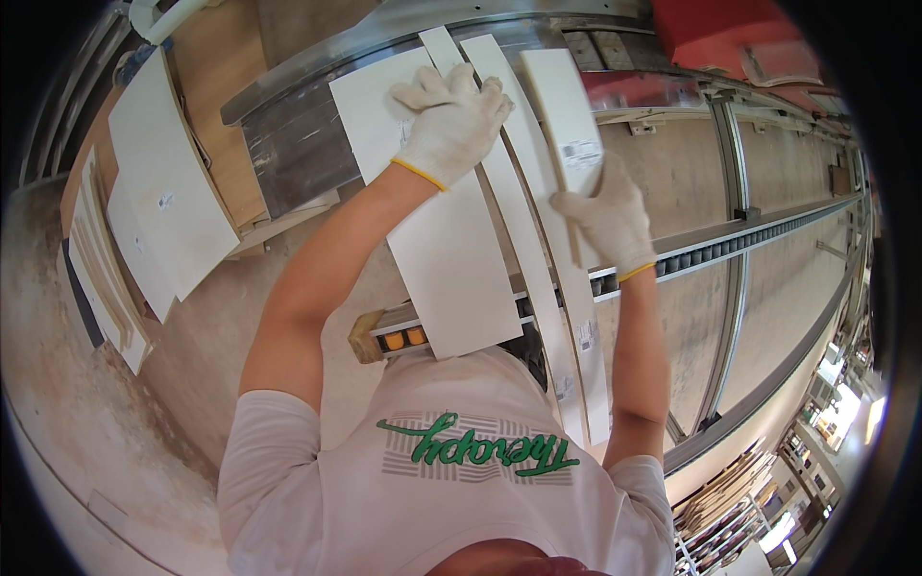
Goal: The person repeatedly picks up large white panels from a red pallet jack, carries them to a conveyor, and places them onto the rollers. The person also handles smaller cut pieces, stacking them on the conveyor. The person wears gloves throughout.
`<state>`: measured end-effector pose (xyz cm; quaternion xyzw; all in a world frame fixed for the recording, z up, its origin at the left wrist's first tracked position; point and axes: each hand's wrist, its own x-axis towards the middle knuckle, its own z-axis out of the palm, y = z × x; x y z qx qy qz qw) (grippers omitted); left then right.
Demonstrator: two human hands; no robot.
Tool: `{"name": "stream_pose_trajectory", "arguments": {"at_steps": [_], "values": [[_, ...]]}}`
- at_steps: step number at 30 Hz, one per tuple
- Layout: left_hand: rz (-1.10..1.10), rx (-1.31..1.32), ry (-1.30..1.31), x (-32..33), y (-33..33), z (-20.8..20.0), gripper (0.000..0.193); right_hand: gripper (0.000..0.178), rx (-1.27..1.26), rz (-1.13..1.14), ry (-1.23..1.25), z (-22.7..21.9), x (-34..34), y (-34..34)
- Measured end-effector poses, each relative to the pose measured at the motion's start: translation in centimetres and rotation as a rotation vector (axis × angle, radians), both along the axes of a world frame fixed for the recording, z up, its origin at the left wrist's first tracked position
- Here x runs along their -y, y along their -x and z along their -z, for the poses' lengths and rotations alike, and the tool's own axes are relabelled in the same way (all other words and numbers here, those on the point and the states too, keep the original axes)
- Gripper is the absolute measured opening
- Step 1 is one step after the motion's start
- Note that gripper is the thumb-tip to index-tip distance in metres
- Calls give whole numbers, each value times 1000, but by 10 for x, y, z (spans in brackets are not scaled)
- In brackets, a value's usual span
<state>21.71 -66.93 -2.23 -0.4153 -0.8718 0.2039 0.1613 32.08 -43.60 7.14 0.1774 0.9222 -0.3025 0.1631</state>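
1. A person in a white T-shirt [451, 480] with green lettering works at a long grey metal roller conveyor rail [730, 245], seen from a head-worn camera looking down.
2. The left hand [451, 120], in a white knit work glove with a yellow cuff, lies palm-down with its fingers spread and flat on the far end of a wide white rectangular laminated board [442, 250]; it presses on the board and does not wrap around it.
3. The right hand [607, 219], gloved the same way, has its fingers curled around a shorter white board panel with a small printed label [567, 115], gripping it near the lower end and holding it tilted up on edge.
4. Between the two hands, two long narrow white strips of board [538, 288] lie side by side, running from the conveyor's far end back toward the person's chest.
5. The wide board rests across the rail beside these strips, its near end just above the shirt.
6. To the left, a stack of white panels [163, 182] leans over brown wooden sheets [216, 67] on the concrete floor [86, 403].
7. A red machine housing [720, 34] sits at the upper right.
8. Shelving racks loaded with boards [740, 509] show at the lower right, too small to detail.
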Motion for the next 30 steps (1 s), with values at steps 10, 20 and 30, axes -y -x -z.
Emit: {"name": "stream_pose_trajectory", "arguments": {"at_steps": [10, 20, 30], "values": [[15, -58, -42, 0, 2, 1, 38, 75, 174, -75, 707, 77, -67, 21], [-8, -53, -50, -4, -1, 0, 30, 56, 232, 45, 872, 45, -47, 20], [-20, 3, -299, 0, -1, -7, 21, 56, 253, -5, 790, 51, -41, 10]]}}
